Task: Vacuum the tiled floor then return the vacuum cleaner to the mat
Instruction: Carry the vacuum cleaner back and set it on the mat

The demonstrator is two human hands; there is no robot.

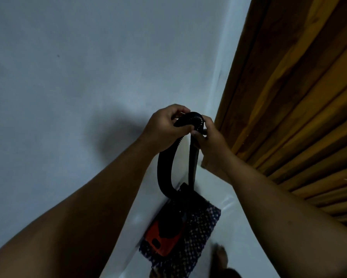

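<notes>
A red and black vacuum cleaner (163, 238) sits on a dark patterned mat (196, 235) on the pale tiled floor (220, 177), close to the wall. Its black ribbed hose (164, 167) loops up from the body to chest height. My left hand (164, 127) is closed around the top bend of the hose. My right hand (210, 137) grips the hose's other end, where a straight black tube (193, 167) hangs down toward the mat. Both hands are raised near the corner of the wall.
A plain pale wall (88, 67) fills the left and centre. An orange-brown curtain (299, 97) hangs along the right side down to the floor. My bare foot (220, 257) stands on the tiles beside the mat's near right edge.
</notes>
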